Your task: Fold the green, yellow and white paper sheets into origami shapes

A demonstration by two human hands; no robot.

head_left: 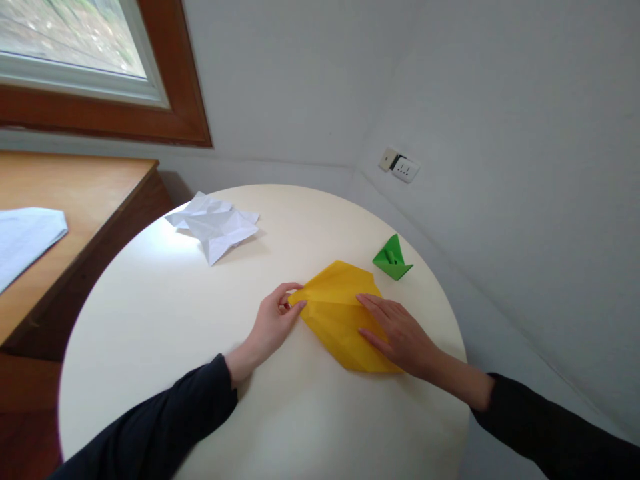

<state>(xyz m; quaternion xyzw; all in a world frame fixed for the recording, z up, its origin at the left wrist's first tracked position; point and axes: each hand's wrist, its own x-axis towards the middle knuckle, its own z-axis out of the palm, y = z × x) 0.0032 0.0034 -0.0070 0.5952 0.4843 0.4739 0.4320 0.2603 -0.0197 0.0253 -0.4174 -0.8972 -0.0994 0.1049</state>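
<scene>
"Yellow paper [340, 323], one piece, folded: where was it?"

"On the round table [165, 340], at three o'clock, counting six as the person's side."

"Hands?"

"Two, dark-sleeved, apart from each other. Left hand [273, 320]: thumb and fingers pinched on the paper's narrow end, at the paper's own nine o'clock. Right hand [404, 335]: fingers stretched out, resting on the broad part, gripping nothing that I could see. Underside: hidden, so I could not tell how the layers lay."

"And the handling, done well?"

"Holding and pressing, I judged. It called for a light, steady pinch, so the narrow end kept its shape, and flat fingers smoothing along the crease, away from the pinch; pressing crosswise risked a wrinkle."

"Surface and room?"

"Table: cream-white, smooth. On it, creased white paper [220, 227] at eleven; small green folded paper [393, 265] at two. Beyond: wooden desk [95, 183] at ten, bearing a pale flat item [30, 237], material unclear; wood-framed window [65, 40] at eleven; white wall socket [405, 170] between one and two; pale walls [525, 147]."
</scene>
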